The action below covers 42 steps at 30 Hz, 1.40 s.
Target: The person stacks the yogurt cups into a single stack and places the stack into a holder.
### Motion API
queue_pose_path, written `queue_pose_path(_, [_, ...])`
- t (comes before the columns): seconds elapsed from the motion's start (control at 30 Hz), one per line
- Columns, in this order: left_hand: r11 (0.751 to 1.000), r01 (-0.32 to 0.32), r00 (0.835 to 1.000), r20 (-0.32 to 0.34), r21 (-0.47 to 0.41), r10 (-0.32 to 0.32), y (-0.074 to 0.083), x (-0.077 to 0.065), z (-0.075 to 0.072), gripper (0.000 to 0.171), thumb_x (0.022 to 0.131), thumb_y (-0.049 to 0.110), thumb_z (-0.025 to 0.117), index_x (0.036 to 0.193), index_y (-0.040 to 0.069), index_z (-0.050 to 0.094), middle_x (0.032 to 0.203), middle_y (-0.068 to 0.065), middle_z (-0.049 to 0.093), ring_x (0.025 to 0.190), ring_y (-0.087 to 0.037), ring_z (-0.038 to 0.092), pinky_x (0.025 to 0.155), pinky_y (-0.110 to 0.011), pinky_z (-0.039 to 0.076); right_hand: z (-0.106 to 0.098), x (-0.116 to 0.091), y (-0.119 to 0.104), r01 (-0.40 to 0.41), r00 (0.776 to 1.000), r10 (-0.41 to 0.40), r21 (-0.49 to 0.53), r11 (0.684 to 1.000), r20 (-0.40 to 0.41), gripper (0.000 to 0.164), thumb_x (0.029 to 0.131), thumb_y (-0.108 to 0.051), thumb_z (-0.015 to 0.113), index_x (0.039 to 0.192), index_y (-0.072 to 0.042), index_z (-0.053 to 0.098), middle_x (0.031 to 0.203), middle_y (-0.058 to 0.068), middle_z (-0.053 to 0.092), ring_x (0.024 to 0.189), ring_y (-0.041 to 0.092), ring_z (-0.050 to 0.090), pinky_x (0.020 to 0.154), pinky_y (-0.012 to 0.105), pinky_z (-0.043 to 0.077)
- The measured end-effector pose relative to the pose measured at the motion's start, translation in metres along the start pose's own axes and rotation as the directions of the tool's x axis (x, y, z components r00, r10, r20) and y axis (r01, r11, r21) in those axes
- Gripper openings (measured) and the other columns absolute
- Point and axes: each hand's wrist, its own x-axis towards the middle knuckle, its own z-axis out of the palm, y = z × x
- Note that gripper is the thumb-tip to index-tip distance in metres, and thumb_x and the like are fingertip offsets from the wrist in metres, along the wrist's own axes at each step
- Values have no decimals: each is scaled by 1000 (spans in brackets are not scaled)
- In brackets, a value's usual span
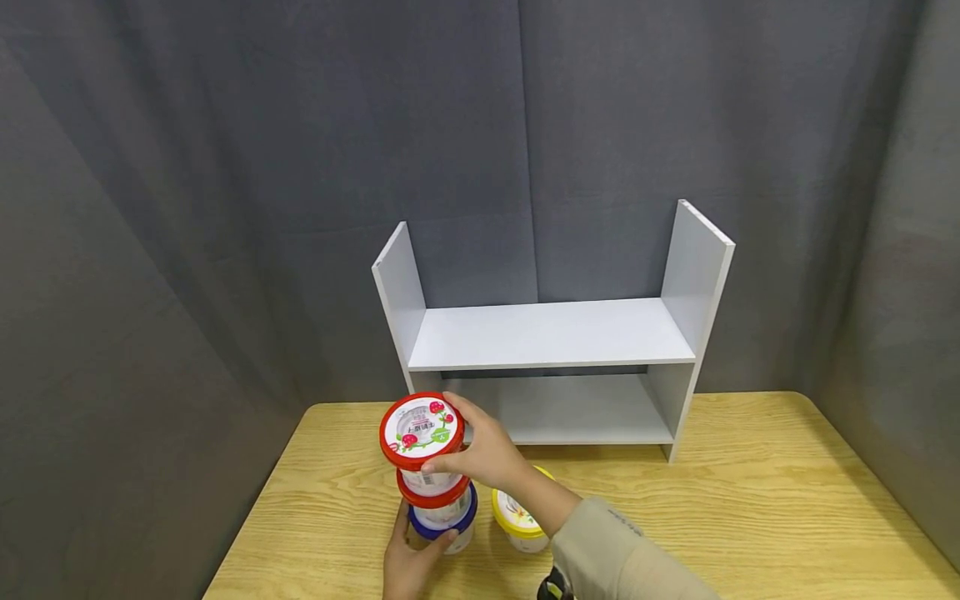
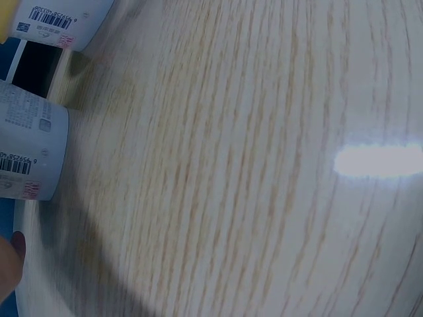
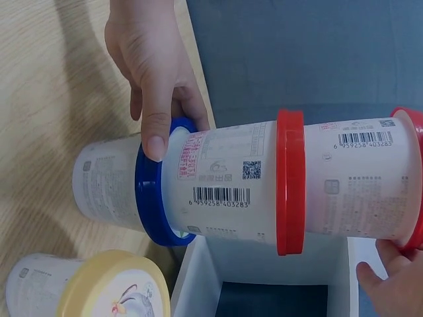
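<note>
Three white tubs stand stacked on the wooden table. The lowest has a blue lid (image 1: 467, 521), and above it are a middle red-lidded tub (image 3: 228, 181) and a top red-lidded tub (image 1: 420, 429) with strawberries printed on its lid. My right hand (image 1: 486, 448) grips the top tub at its lid rim from the right. Lower down, my left hand (image 1: 411, 565) holds the blue-lidded tub by its rim; in the right wrist view its thumb (image 3: 157, 132) lies on the blue lid. A yellow-lidded tub (image 1: 517, 523) stands to the right of the stack.
Behind the stack stands a white two-level shelf (image 1: 555, 333) with upright side panels. The table (image 1: 750, 483) extends to both sides, with a grey curtain (image 1: 300, 167) behind it. Below the right forearm, a black object (image 1: 553, 585) shows partly.
</note>
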Motion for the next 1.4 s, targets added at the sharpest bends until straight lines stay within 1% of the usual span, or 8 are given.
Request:
queue_pose_path(0.17, [999, -44, 999, -29, 17, 45, -18, 6, 5, 98, 61, 41, 75, 138, 15, 21, 130, -25, 33, 114, -45, 30, 90, -61, 22, 0, 1, 0, -7, 1000, 7, -5, 1000, 14, 90, 60, -36, 77, 134, -13, 31, 133, 6, 36, 120, 24, 32, 93, 48, 31])
queue_pose_path(0.4, [997, 62, 998, 8, 49, -62, -61, 31, 12, 106, 52, 53, 74, 138, 25, 18, 136, -13, 30, 122, -35, 24, 95, -55, 20, -1, 2, 0, -2, 1000, 2, 5, 1000, 25, 91, 60, -35, 77, 135, -12, 29, 134, 6, 33, 121, 24, 31, 93, 47, 32])
queue_pose_path(0.47, [996, 79, 997, 20, 31, -80, -55, 28, 11, 108, 51, 55, 74, 138, 25, 17, 136, -13, 29, 123, -34, 24, 96, -54, 19, -1, 2, 0, 3, 1000, -3, 6, 1000, 25, 93, 60, -35, 77, 135, -11, 28, 135, 7, 33, 121, 24, 30, 93, 47, 32])
queue_pose_path(0.67, [999, 39, 999, 12, 7, -39, -3, 3, 0, 101, 58, 41, 76, 137, 9, 22, 133, -24, 30, 119, -41, 26, 95, -56, 20, 0, 4, 4, 9, 1000, -9, -8, 1000, 22, 95, 60, -35, 78, 136, -11, 26, 135, 8, 33, 121, 25, 30, 94, 47, 30])
queue_pose_path(0.77, [999, 27, 1000, 9, 31, -27, -4, 3, 1, 101, 60, 42, 75, 137, 6, 21, 131, -26, 31, 118, -44, 26, 93, -58, 22, -1, 4, 5, 1, 1000, -1, -9, 1000, 24, 95, 60, -34, 78, 136, -12, 25, 135, 8, 32, 122, 25, 29, 94, 49, 29])
queue_pose_path(1.0, [996, 66, 998, -3, 57, -66, -54, 30, 14, 111, 49, 59, 72, 138, 18, 20, 134, -13, 33, 122, -35, 26, 95, -55, 22, -5, 1, 9, -12, 1000, 11, 22, 1000, 29, 95, 60, -35, 77, 137, -14, 24, 135, 8, 32, 121, 26, 30, 93, 52, 30])
queue_pose_path(1.07, [997, 61, 998, -4, 47, -61, -59, 32, 16, 110, 49, 58, 72, 138, 20, 21, 134, -12, 33, 122, -33, 26, 95, -55, 22, -5, -1, 11, -16, 999, 15, 28, 999, 30, 95, 61, -35, 77, 137, -13, 23, 135, 8, 32, 121, 27, 30, 93, 52, 30])
queue_pose_path(1.4, [1000, 6, 1000, -4, 2, -6, -3, 5, 4, 100, 58, 38, 77, 136, 6, 23, 130, -26, 33, 117, -44, 27, 93, -58, 22, -10, -10, 21, -18, 1000, 18, 21, 1000, 10, 93, 62, -36, 76, 136, -11, 25, 134, 10, 33, 121, 28, 30, 93, 53, 29])
